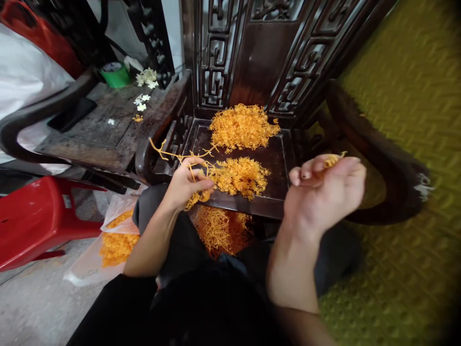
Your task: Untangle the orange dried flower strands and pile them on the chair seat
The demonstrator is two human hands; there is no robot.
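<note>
Seemingly plucking branched stem (179, 156), pinched in left hand (188, 185) at seat (279, 166)'s front-left corner. Gripping orange bits (333, 160) in curled right hand (324, 192), past right edge. Probably needing release onto front-edge heap (243, 177) next.

A dark carved chair (264, 62) stands before a pale wall (175, 38); a red stool (32, 216) stands on the grey floor (32, 307).

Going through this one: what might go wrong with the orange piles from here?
The front orange pile lies near the edge of the seat, beside the left hand; a brush might spill some onto the orange stems below. The right hand holds a small orange piece away from both piles; it could drop.
</note>
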